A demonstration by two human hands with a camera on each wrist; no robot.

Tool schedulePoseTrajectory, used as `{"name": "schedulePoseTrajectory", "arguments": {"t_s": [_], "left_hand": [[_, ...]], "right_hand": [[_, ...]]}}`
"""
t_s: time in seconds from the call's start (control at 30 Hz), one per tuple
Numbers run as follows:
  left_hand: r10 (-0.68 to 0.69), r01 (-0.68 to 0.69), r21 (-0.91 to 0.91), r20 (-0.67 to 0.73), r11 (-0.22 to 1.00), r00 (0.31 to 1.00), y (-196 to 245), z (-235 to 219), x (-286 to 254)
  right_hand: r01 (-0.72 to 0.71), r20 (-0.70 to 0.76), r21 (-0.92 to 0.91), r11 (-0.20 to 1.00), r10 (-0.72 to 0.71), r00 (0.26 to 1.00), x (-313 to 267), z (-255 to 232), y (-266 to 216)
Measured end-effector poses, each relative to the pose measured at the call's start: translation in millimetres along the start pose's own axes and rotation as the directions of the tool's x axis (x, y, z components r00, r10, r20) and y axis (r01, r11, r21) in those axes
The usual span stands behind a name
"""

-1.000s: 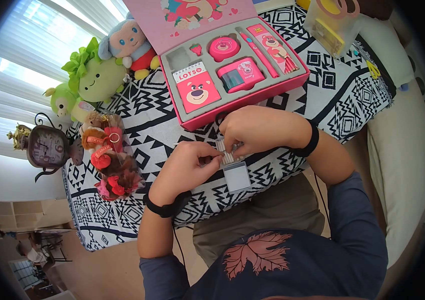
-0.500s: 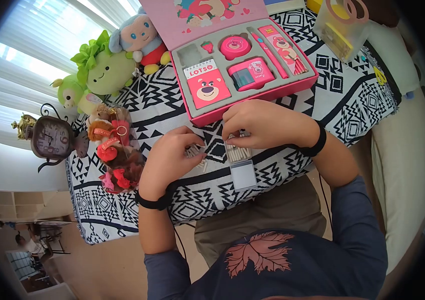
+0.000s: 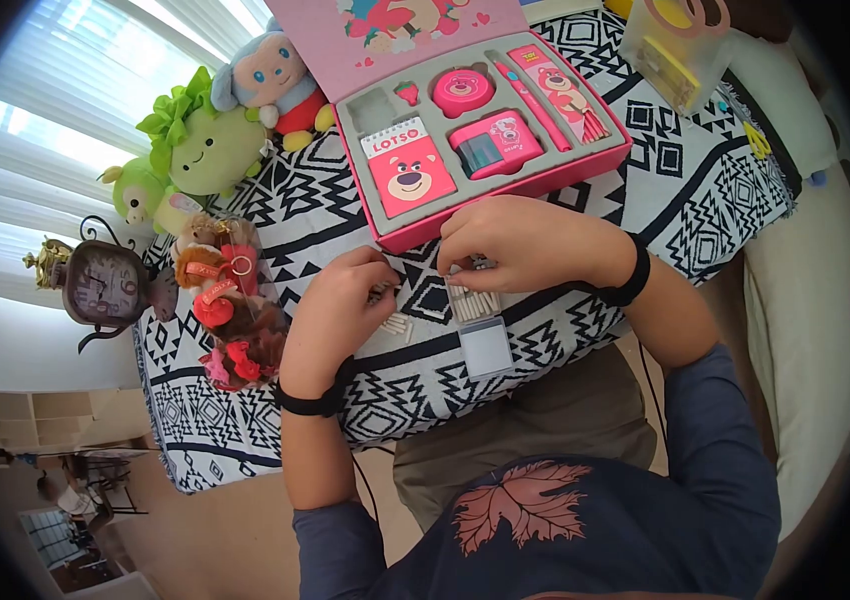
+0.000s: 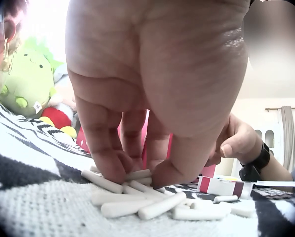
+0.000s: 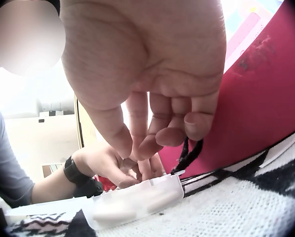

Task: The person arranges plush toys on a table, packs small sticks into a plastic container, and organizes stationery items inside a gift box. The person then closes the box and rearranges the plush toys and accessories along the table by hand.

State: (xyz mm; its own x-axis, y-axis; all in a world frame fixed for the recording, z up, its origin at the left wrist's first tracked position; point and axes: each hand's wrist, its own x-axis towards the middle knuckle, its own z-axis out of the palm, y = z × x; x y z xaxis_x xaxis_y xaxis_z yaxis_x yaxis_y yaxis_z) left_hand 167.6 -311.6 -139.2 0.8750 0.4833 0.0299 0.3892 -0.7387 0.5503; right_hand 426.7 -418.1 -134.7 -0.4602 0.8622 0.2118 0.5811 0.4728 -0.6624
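Note:
In the left wrist view a loose pile of short white sticks [image 4: 162, 205] lies on the patterned cloth. My left hand [image 3: 340, 300] reaches down into it, its thumb and fingertips pinching one stick [image 4: 139, 174]. To the right, a small clear plastic case [image 5: 137, 200] holds several more sticks, its lid [image 3: 487, 348] folded open toward me. Directly above the case is my right hand [image 3: 515, 250], with curled fingers and the thumb tip close to them; I cannot tell whether a stick is between them. A black cord loop [image 5: 189, 155] shows beneath the right little finger.
Behind my hands stands an open pink gift box [image 3: 545, 178] with stationery. Plush toys [image 3: 207, 150], a bag of hair ties [image 3: 235, 320] and a clock [image 3: 105, 283] are at left. A translucent bag [image 3: 670, 65] and yellow scissors [image 3: 757, 140] lie at far right.
From a second ago, my left hand has moved left, away from the case to the loose pile. My right hand stays over the case, its fingers shifting slightly.

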Motion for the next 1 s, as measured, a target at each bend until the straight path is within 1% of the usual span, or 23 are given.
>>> {"name": "schedulePoseTrajectory", "arguments": {"t_s": [0.07, 0.17, 0.27, 0.37, 0.47, 0.53, 0.57, 0.6, 0.63, 0.67, 0.73, 0.77, 0.83, 0.97, 1.0], "left_hand": [[0.025, -0.025, 0.032, 0.004, 0.999, 1.0, -1, -2, 0], [-0.006, 0.006, 0.085, 0.005, 0.996, 1.0, -1, -9, -4], [-0.022, 0.023, 0.077, -0.019, 0.997, 1.0, -4, -9, -4], [-0.009, 0.011, 0.052, -0.055, 0.999, 0.998, -12, -7, -3], [-0.047, 0.05, 0.042, -0.068, 0.998, 0.997, -8, -13, -2], [-0.036, 0.022, -0.138, -0.097, 0.99, 0.995, -4, -14, -1], [-0.035, 0.022, -0.138, -0.095, 0.99, 0.995, 0, -13, -1], [-0.052, 0.011, -0.321, -0.119, 0.947, 0.992, 4, -11, -1], [-0.073, -0.005, -0.492, -0.138, 0.871, 0.988, 9, -8, 0], [-0.071, -0.005, -0.492, -0.136, 0.87, 0.988, 15, -3, 0], [-0.039, -0.087, -0.712, -0.158, 0.697, 0.987, 25, 7, 2], [-0.038, -0.087, -0.713, -0.158, 0.695, 0.987, 27, 13, 3], [-0.085, -0.069, -0.755, -0.163, 0.652, 0.983, 25, 25, 6], [-0.122, -0.055, -0.784, -0.165, 0.618, 0.979, 20, 30, 9], [-0.138, -0.002, -0.781, -0.113, 0.624, 0.984, 20, 28, 8]], "right_hand": [[0.017, -0.009, -0.017, 1.0, -0.017, 1.0, -1, 0, 1], [0.028, -0.037, -0.027, 0.999, -0.029, 0.999, -1, 1, 4], [0.026, -0.024, -0.034, 0.999, -0.027, 0.999, -1, 2, 6], [0.051, -0.045, -0.035, 0.998, -0.052, 0.998, -1, 4, 9], [0.039, -0.014, -0.025, 0.999, -0.039, 0.999, 0, 2, 7], [0.047, -0.019, -0.01, 0.999, -0.047, 0.999, 0, 2, 7], [0.045, -0.019, -0.009, 0.999, -0.045, 0.999, 0, 0, 5], [0.007, -0.022, 0.066, 0.998, -0.005, 1.0, 1, -1, 1], [-0.032, -0.021, 0.141, 0.989, 0.035, 0.999, 2, -2, -1], [-0.034, -0.023, 0.141, 0.989, 0.037, 0.999, 3, -3, -3], [-0.061, -0.006, 0.272, 0.96, 0.065, 0.998, 3, -5, -5], [-0.063, -0.006, 0.271, 0.96, 0.067, 0.998, 3, -4, -4], [-0.011, -0.047, 0.297, 0.955, 0.026, 0.999, 2, -2, 0], [-0.031, -0.07, 0.275, 0.961, 0.053, 0.996, 2, -2, 0], [-0.052, -0.036, 0.233, 0.971, 0.062, 0.997, 1, -3, -1]]}}
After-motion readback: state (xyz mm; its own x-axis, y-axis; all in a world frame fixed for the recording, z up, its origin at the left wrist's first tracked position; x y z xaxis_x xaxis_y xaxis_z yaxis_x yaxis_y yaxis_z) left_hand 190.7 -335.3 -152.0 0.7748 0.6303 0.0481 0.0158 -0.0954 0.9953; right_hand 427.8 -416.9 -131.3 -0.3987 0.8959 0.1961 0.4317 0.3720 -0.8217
